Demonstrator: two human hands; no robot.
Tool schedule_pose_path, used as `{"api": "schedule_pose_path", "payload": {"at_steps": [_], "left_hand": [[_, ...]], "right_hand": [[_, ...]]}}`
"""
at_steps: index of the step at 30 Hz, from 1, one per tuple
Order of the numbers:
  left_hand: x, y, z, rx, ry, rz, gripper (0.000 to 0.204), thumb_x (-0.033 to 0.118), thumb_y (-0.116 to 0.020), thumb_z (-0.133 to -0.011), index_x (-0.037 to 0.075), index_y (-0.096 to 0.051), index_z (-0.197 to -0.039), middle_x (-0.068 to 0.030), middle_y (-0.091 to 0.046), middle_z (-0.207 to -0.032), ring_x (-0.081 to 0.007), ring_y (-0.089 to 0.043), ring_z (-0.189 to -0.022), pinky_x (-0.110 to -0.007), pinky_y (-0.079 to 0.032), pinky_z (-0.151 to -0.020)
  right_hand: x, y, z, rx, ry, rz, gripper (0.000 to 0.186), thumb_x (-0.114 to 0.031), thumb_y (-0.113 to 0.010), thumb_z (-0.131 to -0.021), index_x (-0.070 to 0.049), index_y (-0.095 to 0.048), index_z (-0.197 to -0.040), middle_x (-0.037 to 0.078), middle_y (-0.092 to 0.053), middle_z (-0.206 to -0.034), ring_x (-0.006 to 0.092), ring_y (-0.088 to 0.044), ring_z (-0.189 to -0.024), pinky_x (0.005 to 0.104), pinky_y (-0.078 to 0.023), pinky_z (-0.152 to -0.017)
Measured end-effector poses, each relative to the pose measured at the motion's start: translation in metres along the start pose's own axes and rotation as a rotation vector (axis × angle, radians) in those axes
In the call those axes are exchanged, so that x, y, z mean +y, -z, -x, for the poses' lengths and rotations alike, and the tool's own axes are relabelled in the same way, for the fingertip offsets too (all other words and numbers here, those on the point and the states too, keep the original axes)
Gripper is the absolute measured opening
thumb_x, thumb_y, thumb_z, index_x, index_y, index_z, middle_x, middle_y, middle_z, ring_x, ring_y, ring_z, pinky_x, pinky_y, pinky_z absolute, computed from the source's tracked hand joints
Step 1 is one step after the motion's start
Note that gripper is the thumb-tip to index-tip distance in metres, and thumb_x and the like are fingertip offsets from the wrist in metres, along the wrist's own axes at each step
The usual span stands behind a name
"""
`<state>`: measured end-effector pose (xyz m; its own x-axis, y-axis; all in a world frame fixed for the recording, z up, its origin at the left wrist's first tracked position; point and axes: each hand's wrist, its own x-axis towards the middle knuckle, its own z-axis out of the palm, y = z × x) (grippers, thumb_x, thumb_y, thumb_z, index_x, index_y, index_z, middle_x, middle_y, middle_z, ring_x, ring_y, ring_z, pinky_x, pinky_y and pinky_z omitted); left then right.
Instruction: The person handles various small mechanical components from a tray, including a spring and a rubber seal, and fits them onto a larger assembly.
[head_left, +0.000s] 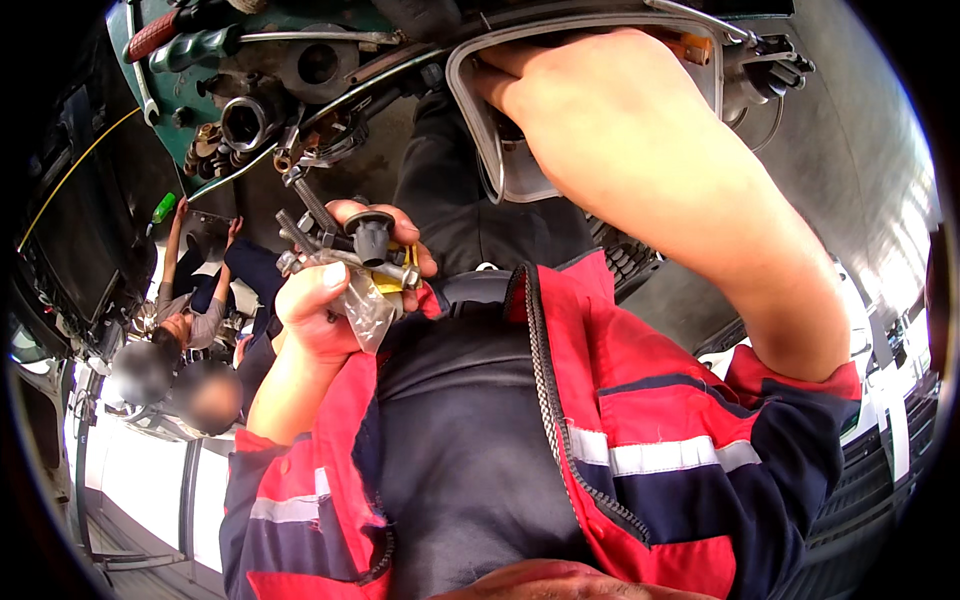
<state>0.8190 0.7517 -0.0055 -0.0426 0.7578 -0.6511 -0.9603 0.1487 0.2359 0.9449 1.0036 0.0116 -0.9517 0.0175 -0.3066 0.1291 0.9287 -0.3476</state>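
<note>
My left hand (318,310) is closed round a bunch of metal bolts (318,207), a small clear plastic bag (370,312) and a black flanged plastic piece (371,238). Bolt ends stick out past the fingers on several sides, and something yellow shows between them. My right hand (575,75) reaches down into a pale grey rectangular bin (465,110) on the far side. Its fingertips are hidden inside the bin, so what they touch cannot be seen.
A green bench top (170,90) at the far left carries a green-handled screwdriver (195,48), a wrench (142,75), a large nut-shaped metal part (245,124) and other metal parts. Metal fittings (765,75) stand right of the bin. Other people (205,310) are at the left.
</note>
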Motion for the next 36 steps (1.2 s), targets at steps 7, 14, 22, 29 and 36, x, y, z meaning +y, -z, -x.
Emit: {"api": "schedule_pose_path", "payload": {"at_steps": [7, 14, 22, 29, 36], "left_hand": [[0.000, 0.005, 0.007, -0.043, -0.032, 0.012, 0.045, 0.022, -0.063, -0.079, 0.012, -0.049, -0.120, -0.0239, -0.051, -0.115, -0.0443, -0.060, -0.100, -0.050, -0.059, -0.072], [0.000, 0.005, 0.006, -0.078, -0.003, 0.055, 0.046, 0.019, -0.064, -0.078, 0.011, -0.049, -0.121, -0.0245, -0.051, -0.116, -0.0452, -0.060, -0.102, -0.052, -0.060, -0.075], [-0.004, 0.005, 0.003, -0.072, 0.047, 0.099, 0.045, 0.017, -0.066, -0.076, 0.009, -0.052, -0.118, -0.0254, -0.051, -0.118, -0.0449, -0.060, -0.102, -0.052, -0.058, -0.079], [-0.003, -0.005, 0.000, -0.084, 0.074, 0.026, 0.047, 0.018, -0.068, -0.073, 0.010, -0.054, -0.117, -0.0247, -0.054, -0.115, -0.0437, -0.061, -0.102, -0.046, -0.058, -0.071], [-0.002, 0.001, 0.003, -0.043, 0.073, 0.011, 0.047, 0.020, -0.068, -0.072, 0.011, -0.055, -0.115, -0.0246, -0.054, -0.115, -0.0431, -0.061, -0.101, -0.047, -0.058, -0.072]], "right_hand": [[0.012, 0.008, 0.032, -0.140, -0.072, 0.037, 0.024, -0.002, -0.059, -0.071, -0.005, -0.068, -0.094, 0.007, -0.064, -0.108, 0.0242, -0.063, -0.086, 0.0363, -0.049, -0.078], [0.013, 0.006, 0.032, -0.191, -0.069, 0.034, 0.028, -0.001, -0.059, -0.072, -0.006, -0.067, -0.099, 0.006, -0.064, -0.114, 0.0237, -0.063, -0.087, 0.0356, -0.048, -0.079], [0.005, -0.008, 0.017, -0.029, 0.006, 0.017, 0.038, -0.005, -0.061, -0.071, -0.004, -0.067, -0.108, 0.004, -0.066, -0.102, 0.0209, -0.061, -0.088, 0.0329, -0.050, -0.073], [0.003, 0.000, 0.017, -0.163, -0.053, 0.049, 0.027, -0.007, -0.058, -0.074, -0.004, -0.067, -0.100, 0.011, -0.065, -0.101, 0.0265, -0.066, -0.080, 0.0362, -0.053, -0.069], [0.007, 0.019, 0.042, -0.172, -0.234, -0.001, 0.029, 0.001, -0.057, -0.070, -0.007, -0.067, -0.096, 0.004, -0.063, -0.111, 0.0255, -0.064, -0.083, 0.0369, -0.052, -0.073]]}}
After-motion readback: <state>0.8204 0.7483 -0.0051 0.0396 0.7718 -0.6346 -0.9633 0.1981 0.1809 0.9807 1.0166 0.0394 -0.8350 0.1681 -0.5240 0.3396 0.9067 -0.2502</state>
